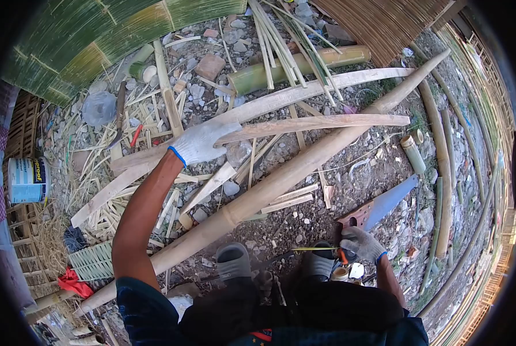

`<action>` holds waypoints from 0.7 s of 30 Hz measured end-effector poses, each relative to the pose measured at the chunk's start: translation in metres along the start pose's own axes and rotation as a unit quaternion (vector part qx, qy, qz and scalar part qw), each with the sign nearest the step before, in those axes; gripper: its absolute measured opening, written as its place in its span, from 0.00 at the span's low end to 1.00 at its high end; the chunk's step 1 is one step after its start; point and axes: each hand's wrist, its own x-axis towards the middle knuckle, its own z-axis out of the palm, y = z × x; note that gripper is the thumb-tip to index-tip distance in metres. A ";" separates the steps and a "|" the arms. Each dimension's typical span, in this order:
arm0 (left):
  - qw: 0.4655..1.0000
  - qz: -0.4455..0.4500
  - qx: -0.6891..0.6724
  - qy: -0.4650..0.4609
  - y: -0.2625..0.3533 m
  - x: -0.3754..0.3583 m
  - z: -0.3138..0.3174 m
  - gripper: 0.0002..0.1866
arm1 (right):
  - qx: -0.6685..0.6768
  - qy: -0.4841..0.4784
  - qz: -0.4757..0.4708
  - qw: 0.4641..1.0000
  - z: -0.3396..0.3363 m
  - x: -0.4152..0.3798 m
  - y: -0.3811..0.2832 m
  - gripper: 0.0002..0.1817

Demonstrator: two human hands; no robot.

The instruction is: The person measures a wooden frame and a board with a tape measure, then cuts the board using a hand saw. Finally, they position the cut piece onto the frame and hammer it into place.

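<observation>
My left hand [203,142], in a white knit glove with a blue cuff, is closed over a flat bamboo slat [321,123]. A second, longer curved slat [321,85] lies behind and under it, crossing it near the hand. My right hand [363,243], in a greyish glove, is low at the right with fingers curled at the rear of the brown handle of a handsaw [389,203]. The saw's blade points up and right. Just below those fingertips is a small orange item [343,256], with a yellow strip [314,249] running left from it.
A long thick bamboo pole [292,176] slants across the rubble ground. Green bamboo [304,68], split strips [272,40] and a woven panel [125,26] lie beyond. A machete [119,112] and a white bucket [28,180] are at the left. Poles line the right side.
</observation>
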 end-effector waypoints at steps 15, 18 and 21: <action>0.982 -0.038 0.131 0.132 -0.001 -0.027 0.044 0.24 | -0.266 0.349 0.044 0.897 0.058 0.030 0.032 0.22; 0.974 -0.115 0.138 0.140 -0.001 -0.050 0.034 0.27 | -0.238 0.432 0.052 0.868 0.043 -0.002 0.040 0.17; 0.965 -0.160 0.167 0.122 -0.013 -0.066 0.031 0.29 | 0.000 0.565 0.038 0.824 0.013 -0.038 0.037 0.23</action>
